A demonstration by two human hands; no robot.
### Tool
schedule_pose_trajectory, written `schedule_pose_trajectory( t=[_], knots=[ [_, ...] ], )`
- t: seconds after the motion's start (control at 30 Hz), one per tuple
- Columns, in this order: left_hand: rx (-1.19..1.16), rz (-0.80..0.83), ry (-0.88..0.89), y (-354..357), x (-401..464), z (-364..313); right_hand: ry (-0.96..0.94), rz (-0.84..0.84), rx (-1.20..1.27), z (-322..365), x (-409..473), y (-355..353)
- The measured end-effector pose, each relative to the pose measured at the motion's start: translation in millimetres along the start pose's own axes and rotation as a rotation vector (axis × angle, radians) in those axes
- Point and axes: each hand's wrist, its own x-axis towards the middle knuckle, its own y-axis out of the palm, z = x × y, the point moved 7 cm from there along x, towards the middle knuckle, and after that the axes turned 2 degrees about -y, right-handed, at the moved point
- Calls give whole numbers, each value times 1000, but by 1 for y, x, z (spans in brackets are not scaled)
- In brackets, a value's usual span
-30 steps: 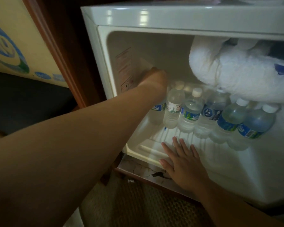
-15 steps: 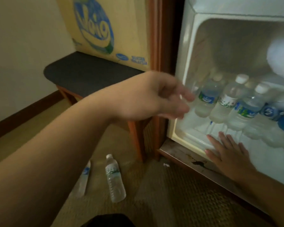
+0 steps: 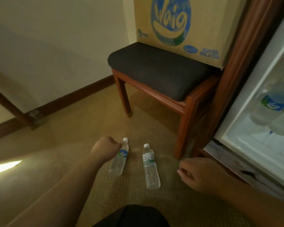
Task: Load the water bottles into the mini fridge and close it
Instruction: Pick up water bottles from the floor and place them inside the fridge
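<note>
I see two bottles lying on the carpet [image 3: 72,128] — my left grip [image 3: 105,149] curls beside the blue-label bottle [image 3: 119,159], holding nothing; my right grip [image 3: 198,173], loosely curled and empty, hangs near the green-label bottle [image 3: 150,167].

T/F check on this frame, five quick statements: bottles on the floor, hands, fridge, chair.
1. Two water bottles lie on the carpet. True: the blue-label bottle and the green-label bottle both lie on their sides.
2. The left hand is beside the blue-label bottle's neck. True.
3. The right hand holds the green-label bottle. False: it holds nothing and is apart from that bottle, to its right.
4. The mini fridge is closed. False: it stands open, with a bottle visible inside.
5. A cardboard box rests on the chair's dark seat. True.
</note>
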Motion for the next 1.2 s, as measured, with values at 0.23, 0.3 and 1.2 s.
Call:
schedule_pose_trajectory(
  t=[0.23,0.3,1.2],
  knots=[
    [188,-41,-77,62,30,69,513,7,483,28,104,100],
    [167,7,-94,82,35,78,643,-3,564,24,116,131],
    [197,189,-60,132,60,73,556,255,535,23,110,165]
  ],
)
